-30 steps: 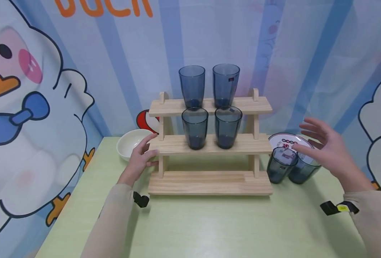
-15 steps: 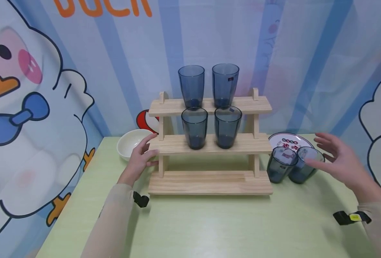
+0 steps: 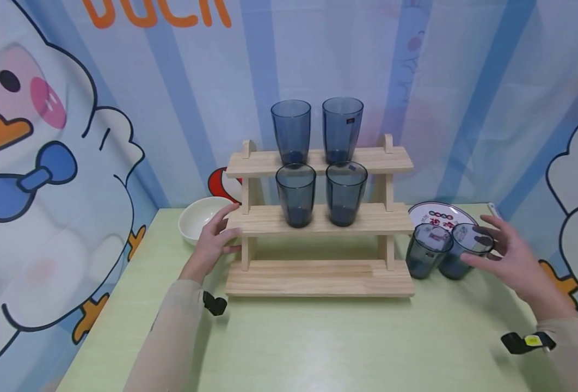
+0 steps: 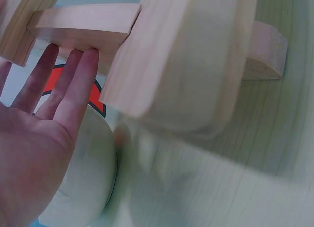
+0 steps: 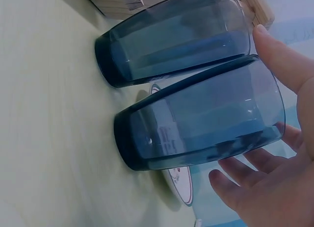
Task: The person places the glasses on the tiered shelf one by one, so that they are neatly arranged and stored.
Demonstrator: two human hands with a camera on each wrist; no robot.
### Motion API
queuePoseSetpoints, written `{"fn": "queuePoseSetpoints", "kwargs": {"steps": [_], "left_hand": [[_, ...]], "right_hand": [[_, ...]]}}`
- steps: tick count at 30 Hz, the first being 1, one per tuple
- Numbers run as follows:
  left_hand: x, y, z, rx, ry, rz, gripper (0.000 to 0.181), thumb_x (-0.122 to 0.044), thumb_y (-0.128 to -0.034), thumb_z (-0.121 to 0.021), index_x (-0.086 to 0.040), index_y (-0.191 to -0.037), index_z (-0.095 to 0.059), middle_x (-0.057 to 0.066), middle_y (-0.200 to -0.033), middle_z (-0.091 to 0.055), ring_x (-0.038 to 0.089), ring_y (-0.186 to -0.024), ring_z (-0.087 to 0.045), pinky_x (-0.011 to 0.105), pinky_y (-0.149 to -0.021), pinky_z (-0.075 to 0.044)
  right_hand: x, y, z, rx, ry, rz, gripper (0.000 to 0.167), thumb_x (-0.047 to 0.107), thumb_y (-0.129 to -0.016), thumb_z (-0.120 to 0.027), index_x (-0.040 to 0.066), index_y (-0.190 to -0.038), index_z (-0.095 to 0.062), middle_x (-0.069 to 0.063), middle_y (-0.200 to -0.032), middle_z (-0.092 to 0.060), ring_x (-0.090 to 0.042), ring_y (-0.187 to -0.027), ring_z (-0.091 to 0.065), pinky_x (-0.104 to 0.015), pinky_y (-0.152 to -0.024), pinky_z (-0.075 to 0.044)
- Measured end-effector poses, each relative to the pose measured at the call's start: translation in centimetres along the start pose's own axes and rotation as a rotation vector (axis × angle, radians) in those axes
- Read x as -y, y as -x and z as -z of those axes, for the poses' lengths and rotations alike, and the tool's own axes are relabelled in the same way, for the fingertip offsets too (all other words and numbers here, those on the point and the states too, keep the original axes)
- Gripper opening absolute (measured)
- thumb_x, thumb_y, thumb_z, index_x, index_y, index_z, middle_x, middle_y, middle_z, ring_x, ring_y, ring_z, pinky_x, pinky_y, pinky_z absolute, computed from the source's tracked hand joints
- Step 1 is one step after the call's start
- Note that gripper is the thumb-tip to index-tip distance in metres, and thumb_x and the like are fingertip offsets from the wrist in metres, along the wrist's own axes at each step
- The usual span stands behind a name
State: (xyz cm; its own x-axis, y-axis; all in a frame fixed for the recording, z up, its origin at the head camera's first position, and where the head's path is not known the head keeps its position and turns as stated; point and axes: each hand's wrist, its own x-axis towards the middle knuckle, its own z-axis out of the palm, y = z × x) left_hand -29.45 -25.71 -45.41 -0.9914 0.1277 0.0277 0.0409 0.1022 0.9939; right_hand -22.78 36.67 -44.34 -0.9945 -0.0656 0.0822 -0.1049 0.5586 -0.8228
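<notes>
A three-tier wooden rack (image 3: pixel 320 277) stands mid-table; two blue-grey glasses (image 3: pixel 291 130) are on its top tier and two more (image 3: pixel 295 196) on the middle one. My left hand (image 3: pixel 209 242) is at the rack's left side, its fingers (image 4: pixel 78 89) fairly straight, with tips against the side support (image 4: pixel 88 21). To the right of the rack, two similar glasses stand side by side on the table. My right hand (image 3: pixel 511 261) is around the outer glass (image 5: pixel 196 119), thumb at the near side by the rim, fingers beyond it. Firm contact cannot be told. The inner glass (image 5: pixel 171 40) stands against the rack side.
A white bowl (image 3: pixel 191 220) sits behind my left hand. Behind the two table glasses lies a plate (image 3: pixel 423 208) with red print. A small white item (image 3: pixel 493 209) lies near the back right edge. A printed curtain (image 3: pixel 206 109) hangs behind the table.
My right hand has moved down and outward, from above the outer glass to around its right side. My left hand stays at the rack. The glasses have not moved.
</notes>
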Motion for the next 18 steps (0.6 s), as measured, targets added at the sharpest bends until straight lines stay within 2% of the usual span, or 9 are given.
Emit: {"fn": "queuePoseSetpoints", "kwargs": {"steps": [2,3,5,7,9,12,18], "left_hand": [[0.0,0.0,0.0,0.000,-0.004,0.000,0.067,-0.019,-0.1028,-0.066,-0.023,-0.164,-0.038,0.020,-0.156,-0.044,0.043,-0.134,-0.052,0.058,-0.094,-0.059],[0.0,0.0,0.0,-0.001,-0.006,0.001,0.067,-0.019,-0.1029,-0.066,-0.023,-0.164,-0.038,0.020,-0.156,-0.044,0.043,-0.134,-0.052,0.058,-0.093,-0.059],[0.0,0.0,0.0,-0.003,-0.005,0.003,0.067,-0.018,-0.1031,-0.065,-0.023,-0.164,-0.038,0.020,-0.156,-0.044,0.043,-0.134,-0.053,0.058,-0.093,-0.059],[-0.1,0.1,-0.1,-0.001,-0.002,0.004,0.067,-0.017,-0.1033,-0.065,-0.023,-0.164,-0.037,0.020,-0.156,-0.044,0.044,-0.134,-0.053,0.057,-0.093,-0.059],[-0.2,0.1,-0.1,-0.001,0.002,0.003,0.067,-0.015,-0.1034,-0.064,-0.023,-0.164,-0.037,0.021,-0.156,-0.044,0.044,-0.134,-0.054,0.057,-0.093,-0.059],[-0.3,0.2,-0.2,0.000,0.003,0.002,0.067,-0.015,-0.1036,-0.064,-0.022,-0.164,-0.037,0.021,-0.156,-0.044,0.045,-0.135,-0.053,0.057,-0.094,-0.059],[-0.2,0.1,-0.1,0.000,0.002,0.008,0.067,-0.017,-0.1035,-0.064,-0.023,-0.164,-0.036,0.021,-0.157,-0.043,0.045,-0.136,-0.052,0.058,-0.095,-0.059]], "right_hand": [[-0.3,-0.1,-0.2,-0.005,-0.007,-0.012,0.102,0.028,-0.096,-0.079,0.032,-0.170,-0.008,-0.035,-0.164,-0.028,-0.058,-0.143,-0.033,-0.001,-0.083,-0.042],[-0.4,-0.1,-0.4,-0.007,-0.012,-0.016,0.102,0.029,-0.096,-0.079,0.031,-0.170,-0.008,-0.035,-0.163,-0.029,-0.057,-0.144,-0.033,-0.001,-0.081,-0.042],[-0.7,-0.1,-0.7,-0.016,-0.009,-0.030,0.102,0.031,-0.096,-0.078,0.030,-0.170,-0.009,-0.033,-0.162,-0.032,-0.051,-0.146,-0.035,-0.001,-0.079,-0.042],[-0.9,-0.1,-1.0,-0.027,-0.009,-0.032,0.099,0.031,-0.097,-0.078,0.026,-0.170,-0.012,-0.030,-0.159,-0.036,-0.034,-0.143,-0.044,-0.001,-0.080,-0.042],[-1.1,0.0,-1.2,-0.042,-0.009,-0.020,0.096,0.029,-0.097,-0.078,0.022,-0.170,-0.016,-0.028,-0.154,-0.040,-0.016,-0.133,-0.050,-0.002,-0.081,-0.044],[-1.3,0.0,-1.5,-0.061,-0.021,0.002,0.091,0.025,-0.097,-0.078,0.018,-0.168,-0.021,-0.025,-0.150,-0.042,0.003,-0.117,-0.047,-0.004,-0.081,-0.046],[-1.7,-0.2,-1.6,-0.073,-0.048,0.002,0.088,0.022,-0.099,-0.076,0.019,-0.168,-0.022,-0.024,-0.151,-0.040,0.003,-0.119,-0.046,-0.003,-0.082,-0.047]]}}
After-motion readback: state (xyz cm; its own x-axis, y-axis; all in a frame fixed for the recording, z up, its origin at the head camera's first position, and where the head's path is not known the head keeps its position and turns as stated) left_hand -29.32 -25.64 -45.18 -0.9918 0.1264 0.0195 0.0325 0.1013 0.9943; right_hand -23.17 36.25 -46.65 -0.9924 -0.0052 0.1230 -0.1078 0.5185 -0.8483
